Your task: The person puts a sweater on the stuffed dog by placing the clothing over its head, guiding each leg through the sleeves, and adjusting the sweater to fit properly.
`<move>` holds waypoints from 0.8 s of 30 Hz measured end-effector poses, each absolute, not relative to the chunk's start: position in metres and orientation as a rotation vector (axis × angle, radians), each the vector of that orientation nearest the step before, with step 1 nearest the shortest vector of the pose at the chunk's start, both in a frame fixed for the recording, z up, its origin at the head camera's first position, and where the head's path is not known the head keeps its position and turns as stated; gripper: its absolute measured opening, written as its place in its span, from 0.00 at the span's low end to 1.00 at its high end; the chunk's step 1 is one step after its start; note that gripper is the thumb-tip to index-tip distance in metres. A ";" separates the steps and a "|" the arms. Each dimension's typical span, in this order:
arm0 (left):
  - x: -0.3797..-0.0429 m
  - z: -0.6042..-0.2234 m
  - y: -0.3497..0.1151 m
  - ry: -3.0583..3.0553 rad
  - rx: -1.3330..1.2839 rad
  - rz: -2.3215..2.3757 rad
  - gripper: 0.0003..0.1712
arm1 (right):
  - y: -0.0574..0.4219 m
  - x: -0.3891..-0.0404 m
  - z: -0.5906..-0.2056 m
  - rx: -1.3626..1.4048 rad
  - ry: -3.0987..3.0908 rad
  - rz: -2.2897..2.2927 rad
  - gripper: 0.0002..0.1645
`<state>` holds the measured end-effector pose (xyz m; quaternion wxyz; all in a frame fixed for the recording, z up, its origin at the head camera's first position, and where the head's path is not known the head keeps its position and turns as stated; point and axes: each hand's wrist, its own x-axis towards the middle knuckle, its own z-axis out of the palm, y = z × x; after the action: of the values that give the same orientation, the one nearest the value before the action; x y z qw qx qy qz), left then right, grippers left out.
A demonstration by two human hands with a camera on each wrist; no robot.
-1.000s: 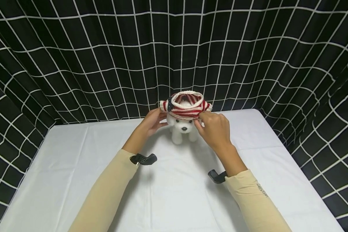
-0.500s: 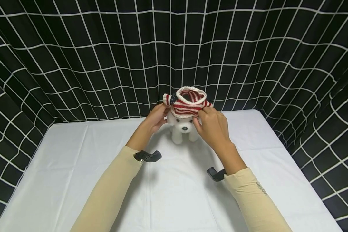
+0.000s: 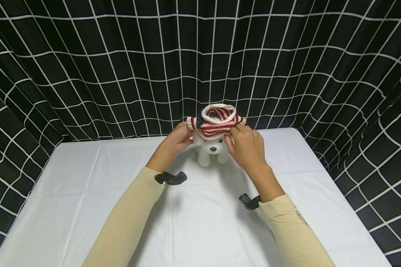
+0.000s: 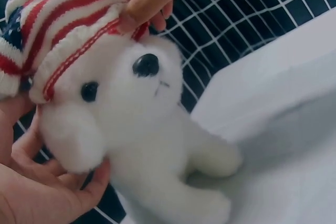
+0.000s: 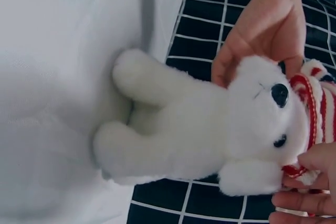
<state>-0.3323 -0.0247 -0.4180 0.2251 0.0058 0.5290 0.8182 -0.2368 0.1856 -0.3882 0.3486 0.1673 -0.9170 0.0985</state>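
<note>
A white plush dog [image 3: 205, 152] stands on the white-covered table, facing the head camera. A small red-and-white striped knit sweater [image 3: 217, 128] with a navy starred patch sits over the top of its head, its white-rimmed neck opening facing up. My right hand [image 3: 248, 144] pinches the sweater's lower hem between thumb and fingers, beside the dog's eye. On the other side my left hand [image 3: 177, 139] grips the hem near the sleeve, its curled fingers against the floppy ear [image 4: 73, 135]. The dog's black nose [image 4: 146, 65] shows below the hem in both wrist views.
A white cloth [image 3: 200, 222] covers the table. Black curtains [image 3: 120, 66] with a white grid hang behind and at both sides, close to the table's back edge [image 3: 133, 138]. A black wrist device [image 3: 170, 178] sits on my left wrist.
The sweater has gone up and tilted, then come back down lower over the dog's brow, partly covering an eye. My left hand has shifted slightly right; both hands stay at the hem.
</note>
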 end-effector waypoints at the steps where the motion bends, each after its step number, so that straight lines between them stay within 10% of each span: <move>1: -0.333 -0.418 -0.024 1.482 -0.005 2.261 0.14 | 0.186 -0.237 -0.388 0.430 -2.377 0.248 0.12; 24: -0.308 -0.445 -0.034 1.373 -0.280 2.303 0.24 | 0.188 -0.224 -0.393 0.443 -2.401 0.353 0.18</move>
<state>-0.3077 -0.0343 -0.4455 0.2211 -0.1013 0.4967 0.8331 -0.2235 0.1883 -0.3926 0.3311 0.1695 -0.9184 0.1349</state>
